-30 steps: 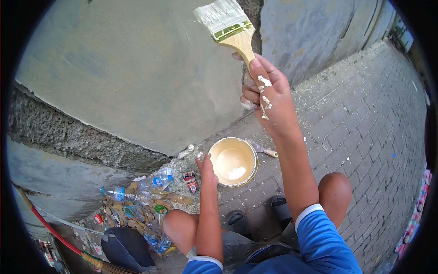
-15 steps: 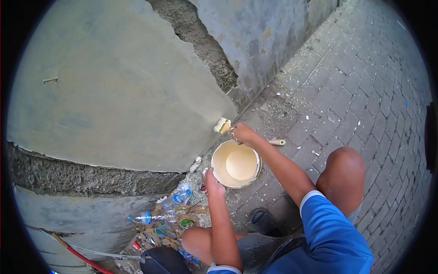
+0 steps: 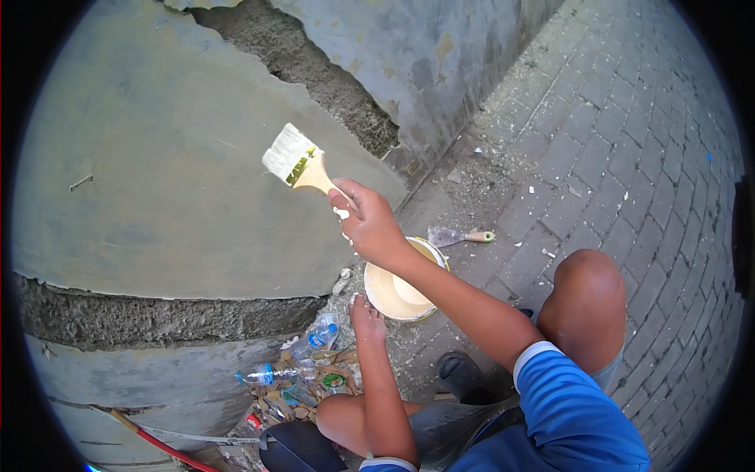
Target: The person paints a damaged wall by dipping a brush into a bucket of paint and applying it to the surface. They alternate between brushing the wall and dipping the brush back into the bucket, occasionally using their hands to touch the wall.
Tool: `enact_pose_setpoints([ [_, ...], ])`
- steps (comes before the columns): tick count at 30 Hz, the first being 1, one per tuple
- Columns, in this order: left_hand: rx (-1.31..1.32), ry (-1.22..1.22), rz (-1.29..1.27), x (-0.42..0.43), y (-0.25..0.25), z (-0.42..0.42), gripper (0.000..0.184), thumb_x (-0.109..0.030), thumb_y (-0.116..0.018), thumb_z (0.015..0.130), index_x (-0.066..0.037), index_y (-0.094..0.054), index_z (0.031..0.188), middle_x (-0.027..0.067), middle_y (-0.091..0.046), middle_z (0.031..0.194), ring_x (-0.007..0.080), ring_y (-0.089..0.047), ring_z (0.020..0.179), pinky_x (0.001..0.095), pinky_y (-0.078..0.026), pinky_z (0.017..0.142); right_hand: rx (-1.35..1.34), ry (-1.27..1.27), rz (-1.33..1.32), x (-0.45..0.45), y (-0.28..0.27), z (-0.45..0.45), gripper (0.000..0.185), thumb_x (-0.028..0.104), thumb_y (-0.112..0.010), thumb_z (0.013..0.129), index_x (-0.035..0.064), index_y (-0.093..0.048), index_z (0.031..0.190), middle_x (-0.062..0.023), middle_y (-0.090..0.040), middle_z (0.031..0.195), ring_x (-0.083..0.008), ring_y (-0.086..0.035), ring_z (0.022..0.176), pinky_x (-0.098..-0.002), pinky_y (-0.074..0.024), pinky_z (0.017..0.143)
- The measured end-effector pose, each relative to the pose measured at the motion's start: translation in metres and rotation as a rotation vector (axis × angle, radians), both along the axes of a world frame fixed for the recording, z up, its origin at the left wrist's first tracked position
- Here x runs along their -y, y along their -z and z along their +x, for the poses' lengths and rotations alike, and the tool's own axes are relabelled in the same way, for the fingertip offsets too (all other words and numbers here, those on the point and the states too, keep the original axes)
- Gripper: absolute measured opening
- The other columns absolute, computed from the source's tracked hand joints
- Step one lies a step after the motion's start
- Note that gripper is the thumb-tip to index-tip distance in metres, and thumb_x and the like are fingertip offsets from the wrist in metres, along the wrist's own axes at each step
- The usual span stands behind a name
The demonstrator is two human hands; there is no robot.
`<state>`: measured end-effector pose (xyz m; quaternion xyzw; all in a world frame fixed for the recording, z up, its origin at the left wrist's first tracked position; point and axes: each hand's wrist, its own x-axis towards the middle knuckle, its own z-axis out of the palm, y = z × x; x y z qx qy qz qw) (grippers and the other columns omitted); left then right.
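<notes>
Right hand [image 3: 370,224]: closed round the brush handle; pale paint spots on the skin.
Brush [image 3: 303,164]: in the right hand, up in front of the wall [image 3: 173,181]. Bristles coated whitish, pointing up and away from the hand. Contact with wall: can't tell.
Left hand [image 3: 367,317]: fingers at the bucket's side, pale marks on them. Gripping or just resting: can't tell.
Bucket [image 3: 385,293]: on the paving [image 3: 586,177], near its wall-side edge, cream paint inside. Right forearm covers part of it.
Scraper [image 3: 464,236]: flat on the paving just beside the bucket, blade toward the wall, handle green at the end.
Litter: clear bottles [image 3: 265,374] with blue labels, among dry leaves [image 3: 275,405] by the lower wall, left of the left forearm.
</notes>
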<state>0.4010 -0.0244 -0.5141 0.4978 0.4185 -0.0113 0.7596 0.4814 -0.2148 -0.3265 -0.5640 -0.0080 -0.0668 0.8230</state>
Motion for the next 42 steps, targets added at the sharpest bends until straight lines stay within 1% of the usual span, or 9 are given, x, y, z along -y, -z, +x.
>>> enact_pose_setpoints([
  [8,-0.019,-0.033,0.043,0.016,-0.008,0.002,0.029,-0.015,-0.057,0.085,-0.012,-0.046,0.112,0.0093,-0.056,0.116,0.0214,-0.055,0.109,0.0378,-0.044,0.093,-0.382,0.11,-0.012,-0.019,0.119,0.01,0.027,0.001,-0.05,0.087,0.0004,-0.064,0.11,-0.0055,-0.061,0.081,-0.0098,-0.057,0.064,-0.027,-0.043,0.054],
  [10,0.0,-0.055,0.043,0.021,-0.007,0.004,0.03,-0.014,-0.057,0.085,-0.011,-0.046,0.113,0.0099,-0.056,0.116,0.0222,-0.056,0.108,0.0378,-0.045,0.093,-0.309,0.18,-0.183,-0.016,0.112,0.016,0.025,0.001,-0.05,0.087,0.0006,-0.066,0.107,-0.0069,-0.062,0.081,-0.0093,-0.056,0.061,-0.0272,-0.0423,0.052],
  [13,0.042,-0.095,0.05,0.024,-0.006,0.006,0.034,-0.012,-0.058,0.085,-0.009,-0.045,0.116,0.0113,-0.055,0.117,0.0237,-0.056,0.109,0.0378,-0.046,0.093,-0.185,0.214,-0.222,-0.003,0.072,0.039,0.027,0.025,-0.057,0.094,0.001,-0.067,0.104,-0.0175,-0.066,0.077,-0.0264,-0.064,0.069,-0.0388,-0.0475,0.066],
  [21,0.072,-0.079,0.072,0.024,-0.004,0.005,0.037,-0.011,-0.059,0.085,-0.006,-0.043,0.118,0.0136,-0.054,0.116,0.0261,-0.057,0.108,0.0387,-0.047,0.094,0.057,0.103,-0.209,0.028,-0.05,0.044,0.029,0.024,-0.056,0.095,-0.0023,-0.065,0.105,-0.0164,-0.063,0.072,-0.0244,-0.061,0.064,-0.037,-0.0466,0.062],
  [25,0.062,-0.039,0.066,0.027,-0.012,0.004,0.036,-0.011,-0.057,0.086,-0.005,-0.043,0.118,0.0142,-0.054,0.115,0.0276,-0.057,0.108,0.0414,-0.049,0.092,0.228,0.223,-0.154,0.02,-0.022,0.037,0.029,0.024,-0.057,0.095,-0.0016,-0.064,0.107,-0.0137,-0.062,0.07,-0.0192,-0.058,0.061,-0.0342,-0.0455,0.06],
  [28,0.073,-0.021,0.016,0.026,-0.011,0.006,0.034,-0.011,-0.055,0.086,-0.005,-0.043,0.117,0.0152,-0.054,0.114,0.0286,-0.058,0.105,0.0438,-0.051,0.088,0.045,0.151,-0.061,0.008,0.031,0.022,0.03,0.022,-0.058,0.094,-0.0031,-0.063,0.111,-0.003,-0.061,0.082,-0.0086,-0.051,0.068,-0.0273,-0.0417,0.058],
  [32,0.116,0.044,-0.08,0.024,-0.002,0.01,0.031,-0.01,-0.053,0.087,-0.004,-0.044,0.116,0.0163,-0.055,0.111,0.03,-0.06,0.101,0.0451,-0.052,0.085,-0.257,0.144,-0.065,-0.001,0.094,0.022,0.025,0.01,-0.057,0.09,-0.0025,-0.063,0.111,-0.0056,-0.065,0.091,-0.0103,-0.056,0.073,-0.0267,-0.0447,0.062],
  [37,0.109,0.02,-0.002,0.035,-0.01,0.011,0.03,-0.01,-0.052,0.087,-0.004,-0.045,0.116,0.0169,-0.056,0.11,0.0307,-0.06,0.1,0.0453,-0.053,0.085,-0.191,0.156,-0.078,0.006,0.053,0.04,0.023,0.019,-0.056,0.094,0.001,-0.066,0.105,-0.0067,-0.059,0.068,-0.012,-0.053,0.057,-0.0303,-0.0427,0.053],
  [42,0.108,0.063,-0.042,0.032,-0.016,0.008,0.031,-0.011,-0.052,0.087,-0.004,-0.045,0.117,0.0171,-0.055,0.113,0.0308,-0.06,0.102,0.045,-0.052,0.086,0.099,0.101,-0.043,0.017,-0.001,0.051,0.026,0.021,-0.056,0.096,-0.0004,-0.064,0.108,-0.0087,-0.059,0.067,-0.0134,-0.051,0.056,-0.0304,-0.0427,0.053],
])
